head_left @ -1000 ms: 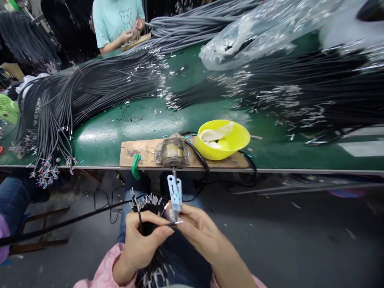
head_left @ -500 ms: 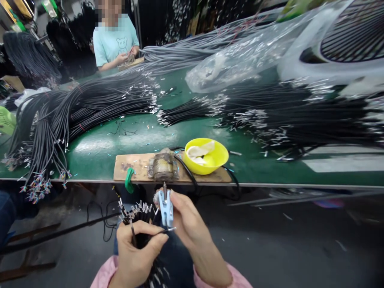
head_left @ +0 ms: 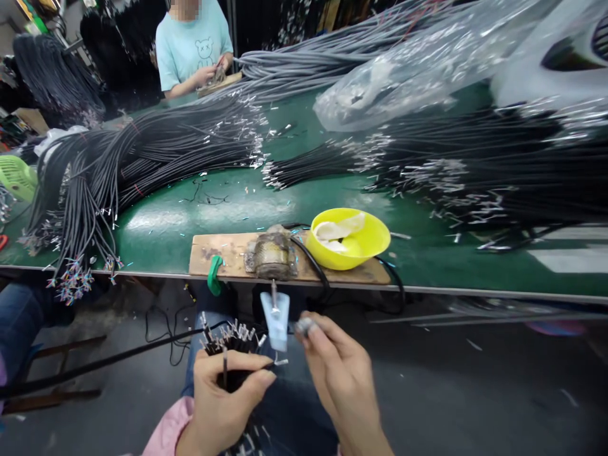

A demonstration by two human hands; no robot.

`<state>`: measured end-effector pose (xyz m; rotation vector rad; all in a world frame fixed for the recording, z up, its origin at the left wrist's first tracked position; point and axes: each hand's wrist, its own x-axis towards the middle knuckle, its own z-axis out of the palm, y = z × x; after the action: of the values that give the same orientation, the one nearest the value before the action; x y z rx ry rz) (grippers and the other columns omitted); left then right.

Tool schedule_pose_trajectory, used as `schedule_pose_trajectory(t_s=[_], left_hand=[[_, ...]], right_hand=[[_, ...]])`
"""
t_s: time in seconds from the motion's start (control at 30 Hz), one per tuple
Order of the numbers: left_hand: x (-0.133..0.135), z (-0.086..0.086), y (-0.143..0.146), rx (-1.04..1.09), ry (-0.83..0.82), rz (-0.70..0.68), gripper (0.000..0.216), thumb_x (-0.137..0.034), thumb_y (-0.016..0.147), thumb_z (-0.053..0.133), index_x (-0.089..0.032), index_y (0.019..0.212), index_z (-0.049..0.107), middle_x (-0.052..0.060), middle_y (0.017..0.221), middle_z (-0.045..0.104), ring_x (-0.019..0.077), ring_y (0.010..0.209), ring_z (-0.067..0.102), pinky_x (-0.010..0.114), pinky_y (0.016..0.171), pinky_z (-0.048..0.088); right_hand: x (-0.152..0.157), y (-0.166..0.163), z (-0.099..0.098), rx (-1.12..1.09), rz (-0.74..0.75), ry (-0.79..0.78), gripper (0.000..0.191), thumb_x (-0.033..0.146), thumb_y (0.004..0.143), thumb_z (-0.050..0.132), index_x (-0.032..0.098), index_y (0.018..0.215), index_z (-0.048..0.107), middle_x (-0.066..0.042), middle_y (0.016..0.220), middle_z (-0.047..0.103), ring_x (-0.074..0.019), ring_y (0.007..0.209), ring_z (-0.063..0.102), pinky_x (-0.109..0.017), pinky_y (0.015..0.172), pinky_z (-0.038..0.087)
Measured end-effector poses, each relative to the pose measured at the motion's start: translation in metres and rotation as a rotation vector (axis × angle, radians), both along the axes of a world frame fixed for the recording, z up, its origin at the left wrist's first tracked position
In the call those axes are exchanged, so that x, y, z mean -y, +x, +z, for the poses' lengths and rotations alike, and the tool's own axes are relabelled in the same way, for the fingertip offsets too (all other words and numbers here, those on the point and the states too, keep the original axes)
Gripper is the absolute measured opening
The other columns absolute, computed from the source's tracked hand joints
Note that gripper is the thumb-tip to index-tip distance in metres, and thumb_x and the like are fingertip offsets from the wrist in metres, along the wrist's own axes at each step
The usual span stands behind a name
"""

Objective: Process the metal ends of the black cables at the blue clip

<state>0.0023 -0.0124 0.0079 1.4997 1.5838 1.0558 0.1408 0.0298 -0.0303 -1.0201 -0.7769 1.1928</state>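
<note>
My left hand (head_left: 225, 396) is closed round a bundle of thin black cables (head_left: 228, 345) with stripped, silvery ends. One cable's bright end (head_left: 281, 361) sticks out past the thumb and forefinger. Just above that end, a pale blue clothespin (head_left: 277, 322) hangs from the shaft of a small motor (head_left: 273, 256); it looks smeared, as if turning. To its right, my right hand (head_left: 339, 373) pinches a small crumpled grey wad (head_left: 305, 326) between thumb and fingers, apart from the clothespin. What the wad is made of cannot be made out.
The motor sits on a wooden board (head_left: 202, 250) at the edge of the green table (head_left: 228, 218). Beside it are a yellow bowl (head_left: 349, 253) with white material and a green clip (head_left: 215, 275). Cable bundles (head_left: 156, 145) lie behind. Across the table a person (head_left: 194, 54) works.
My right hand has moved away from the clothespin to the right, with the grey wad in its fingers. The clothespin, sharp before, is now blurred. My left hand keeps its grip; the view shifts slightly.
</note>
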Motion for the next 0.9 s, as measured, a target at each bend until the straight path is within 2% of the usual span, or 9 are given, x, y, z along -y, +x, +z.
schedule_pose_trajectory(t_s=[0.1,0.2,0.3,0.4,0.5,0.6,0.7,0.8,0.9], left_hand=[[0.003,-0.003,0.003,-0.009,-0.006,-0.084,0.019,-0.015,0.079,0.062,-0.022,0.085,0.078,0.003,0.074,0.076,0.0198,0.069,0.069,0.027,0.069,0.052],[0.005,-0.005,0.007,-0.021,0.007,-0.132,0.027,-0.012,0.080,0.053,-0.018,0.067,0.076,0.004,0.061,0.069,0.0173,0.059,0.063,0.025,0.057,0.048],[0.007,-0.007,0.008,-0.037,0.024,-0.110,0.031,-0.006,0.077,0.048,-0.016,0.058,0.072,0.006,0.064,0.065,0.0168,0.062,0.060,0.026,0.058,0.046],[0.007,-0.008,0.008,-0.033,0.026,-0.122,0.028,-0.004,0.073,0.050,-0.017,0.060,0.071,0.006,0.073,0.067,0.0163,0.067,0.061,0.025,0.063,0.047],[0.008,-0.011,0.010,-0.039,0.011,-0.114,0.026,-0.007,0.073,0.053,-0.017,0.054,0.068,0.005,0.064,0.064,0.0149,0.060,0.058,0.024,0.056,0.045],[0.010,-0.016,0.012,-0.043,-0.024,-0.022,0.018,-0.011,0.070,0.059,-0.016,0.057,0.070,0.002,0.053,0.062,0.0142,0.051,0.055,0.025,0.052,0.044],[0.015,-0.022,0.011,-0.029,-0.059,0.104,0.007,-0.018,0.068,0.067,-0.015,0.065,0.072,0.001,0.050,0.064,0.0142,0.046,0.055,0.026,0.049,0.045],[0.020,-0.026,0.007,0.009,-0.075,0.170,0.010,-0.023,0.071,0.067,-0.016,0.066,0.072,0.003,0.059,0.070,0.0170,0.054,0.062,0.028,0.060,0.050],[0.021,-0.026,0.004,0.070,-0.089,0.177,0.015,-0.029,0.073,0.068,-0.016,0.070,0.073,0.006,0.069,0.073,0.0203,0.067,0.066,0.032,0.070,0.052]], right_hand=[[0.017,-0.003,0.013,0.383,-0.040,0.328,0.015,0.023,0.078,0.066,0.020,0.064,0.062,0.000,0.055,0.053,-0.0142,0.054,0.046,-0.027,0.052,0.039],[0.025,-0.010,0.025,0.563,0.025,0.526,0.010,0.010,0.076,0.064,0.020,0.076,0.064,-0.001,0.059,0.060,-0.0152,0.058,0.050,-0.027,0.055,0.043],[0.022,-0.014,0.030,0.570,0.055,0.511,0.017,0.005,0.079,0.058,0.020,0.071,0.061,0.000,0.058,0.059,-0.0144,0.056,0.051,-0.027,0.055,0.044],[0.018,-0.012,0.029,0.578,0.087,0.470,0.015,0.012,0.080,0.059,0.020,0.067,0.059,0.001,0.056,0.057,-0.0147,0.054,0.051,-0.027,0.052,0.043],[0.017,-0.011,0.027,0.602,0.100,0.465,0.013,0.014,0.080,0.060,0.020,0.068,0.060,0.001,0.058,0.059,-0.0147,0.055,0.052,-0.027,0.053,0.044],[0.021,-0.012,0.026,0.623,0.070,0.480,0.019,0.009,0.080,0.058,0.020,0.065,0.056,0.002,0.055,0.056,-0.0132,0.053,0.050,-0.028,0.056,0.043],[0.025,-0.016,0.024,0.675,-0.028,0.496,0.022,0.004,0.078,0.056,0.020,0.063,0.052,0.003,0.053,0.051,-0.0127,0.052,0.047,-0.027,0.054,0.041],[0.025,-0.020,0.022,0.649,-0.112,0.498,0.019,0.003,0.077,0.055,0.019,0.067,0.057,0.000,0.058,0.056,-0.0139,0.056,0.050,-0.027,0.053,0.042],[0.021,-0.021,0.020,0.506,-0.032,0.439,0.020,0.006,0.077,0.057,0.020,0.064,0.061,0.001,0.056,0.059,-0.0142,0.054,0.053,-0.027,0.052,0.045]])
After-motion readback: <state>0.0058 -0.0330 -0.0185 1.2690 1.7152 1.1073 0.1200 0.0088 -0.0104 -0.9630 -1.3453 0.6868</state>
